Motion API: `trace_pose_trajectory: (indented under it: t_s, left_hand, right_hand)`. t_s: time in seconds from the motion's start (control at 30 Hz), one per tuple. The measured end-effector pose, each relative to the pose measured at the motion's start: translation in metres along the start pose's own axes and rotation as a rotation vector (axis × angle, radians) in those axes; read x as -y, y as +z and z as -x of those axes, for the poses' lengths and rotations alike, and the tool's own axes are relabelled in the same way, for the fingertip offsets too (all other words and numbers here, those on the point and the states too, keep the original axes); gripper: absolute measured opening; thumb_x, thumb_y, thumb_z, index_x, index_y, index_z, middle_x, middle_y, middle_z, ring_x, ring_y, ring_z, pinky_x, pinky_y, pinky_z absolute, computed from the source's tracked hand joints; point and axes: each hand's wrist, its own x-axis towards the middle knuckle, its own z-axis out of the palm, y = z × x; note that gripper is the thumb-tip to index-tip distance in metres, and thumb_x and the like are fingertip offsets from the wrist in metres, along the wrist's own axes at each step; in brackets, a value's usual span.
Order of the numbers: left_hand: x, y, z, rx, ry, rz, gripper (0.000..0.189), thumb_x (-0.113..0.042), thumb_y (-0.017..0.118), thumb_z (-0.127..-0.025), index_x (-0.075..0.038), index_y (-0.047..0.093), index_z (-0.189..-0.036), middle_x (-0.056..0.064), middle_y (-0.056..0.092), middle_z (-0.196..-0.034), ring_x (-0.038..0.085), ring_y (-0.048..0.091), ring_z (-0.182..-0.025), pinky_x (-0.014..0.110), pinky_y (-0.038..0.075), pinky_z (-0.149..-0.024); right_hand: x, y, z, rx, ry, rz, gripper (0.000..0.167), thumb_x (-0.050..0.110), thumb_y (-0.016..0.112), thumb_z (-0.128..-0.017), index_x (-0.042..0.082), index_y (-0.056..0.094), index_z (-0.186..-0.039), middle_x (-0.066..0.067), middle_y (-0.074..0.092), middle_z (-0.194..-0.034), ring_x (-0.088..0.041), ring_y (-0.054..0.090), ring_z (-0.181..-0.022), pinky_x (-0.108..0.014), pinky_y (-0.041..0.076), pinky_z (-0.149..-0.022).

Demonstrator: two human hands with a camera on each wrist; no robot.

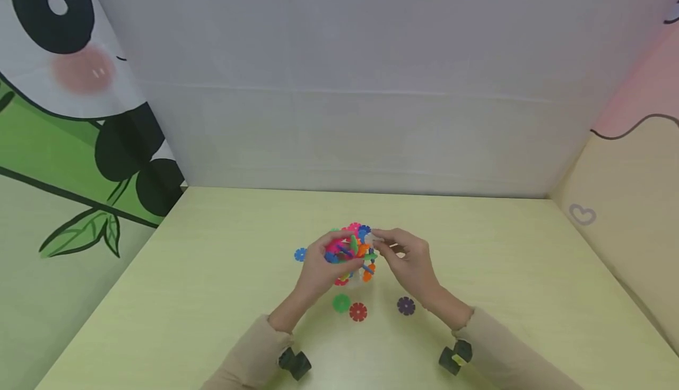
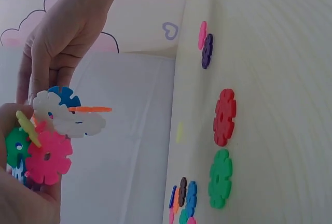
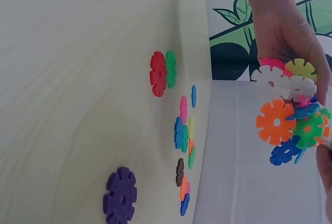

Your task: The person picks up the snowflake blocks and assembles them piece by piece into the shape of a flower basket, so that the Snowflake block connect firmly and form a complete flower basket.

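A ball-like cluster of interlocked plastic snowflake discs [image 1: 347, 248], in pink, blue, orange, green, yellow and white, is held up above the table by my left hand [image 1: 317, 269]. Thumb and fingers curl round its left side. On the cluster's right, my right hand [image 1: 414, 263] pinches a whitish snowflake disc [image 1: 373, 238] between thumb and fingertips, right at the cluster's edge. In the right wrist view an orange disc [image 3: 276, 122] and a green disc [image 3: 309, 129] face the camera. A pink disc [image 2: 49, 156] shows in the left wrist view, beside the left palm.
Loose on the pale table lie a green disc [image 1: 342, 303], a red disc [image 1: 358, 311] and a purple disc [image 1: 406, 306], nearer than the hands. A blue disc [image 1: 300, 254] lies to the left. Several more discs [image 3: 179, 132] lie beneath and behind the cluster. A white wall [image 1: 371, 83] closes the back.
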Motion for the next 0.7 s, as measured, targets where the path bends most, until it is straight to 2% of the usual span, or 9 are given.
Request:
trace_pose_trajectory:
  t_s: [0.2,0.3,0.4,0.5,0.63,0.7]
  left_hand:
    - [-0.002,0.006,0.000,-0.039,-0.002,0.046,0.039,-0.005,0.077,-0.082,-0.001,0.064,-0.118,0.022,0.069,-0.103,0.012,0.064,-0.078,0.017,0.054,-0.066]
    - [0.001,0.004,0.000,-0.020,-0.034,0.018,0.042,-0.010,0.077,-0.083,-0.003,0.063,-0.122,0.020,0.068,-0.107,0.013,0.066,-0.083,0.020,0.057,-0.069]
    - [0.008,-0.002,-0.002,-0.012,-0.080,-0.025,0.048,-0.015,0.078,-0.083,-0.007,0.061,-0.127,0.017,0.067,-0.112,0.016,0.067,-0.091,0.025,0.059,-0.073]
    - [0.016,-0.011,-0.005,-0.037,-0.133,-0.031,0.050,-0.017,0.078,-0.084,-0.012,0.060,-0.130,0.015,0.066,-0.116,0.019,0.066,-0.100,0.029,0.060,-0.078]
    - [0.022,-0.020,-0.007,-0.058,-0.187,0.007,0.049,-0.016,0.077,-0.085,-0.013,0.059,-0.131,0.015,0.064,-0.118,0.018,0.064,-0.101,0.028,0.060,-0.080]
    - [0.023,-0.022,-0.007,-0.049,-0.207,0.032,0.049,-0.015,0.076,-0.086,-0.012,0.059,-0.131,0.015,0.065,-0.117,0.017,0.064,-0.098,0.026,0.060,-0.079]
  right_hand:
    - [0.002,0.000,-0.001,-0.002,-0.011,-0.007,0.022,-0.011,0.072,-0.080,-0.004,0.073,-0.100,-0.014,0.075,-0.083,-0.024,0.070,-0.070,-0.014,0.057,-0.069]
    - [0.002,-0.006,-0.003,0.076,0.046,0.017,0.022,-0.007,0.072,-0.083,-0.003,0.073,-0.105,-0.014,0.076,-0.089,-0.023,0.071,-0.076,-0.019,0.059,-0.070]
    - [-0.002,-0.019,-0.003,0.214,0.190,0.057,0.028,0.000,0.070,-0.087,-0.001,0.070,-0.115,-0.013,0.075,-0.096,-0.023,0.071,-0.083,-0.021,0.059,-0.073]
    - [-0.012,-0.041,0.003,0.408,0.348,0.110,0.031,0.005,0.071,-0.088,-0.001,0.067,-0.119,-0.013,0.072,-0.097,-0.019,0.068,-0.085,-0.020,0.057,-0.073]
    - [-0.032,-0.068,0.019,0.717,0.488,0.152,0.033,0.007,0.076,-0.082,-0.003,0.067,-0.113,-0.012,0.067,-0.093,-0.014,0.059,-0.083,-0.019,0.051,-0.068]
    - [-0.040,-0.076,0.028,0.822,0.522,0.154,0.034,0.008,0.080,-0.078,-0.002,0.068,-0.108,-0.009,0.063,-0.091,-0.012,0.055,-0.081,-0.019,0.047,-0.067]
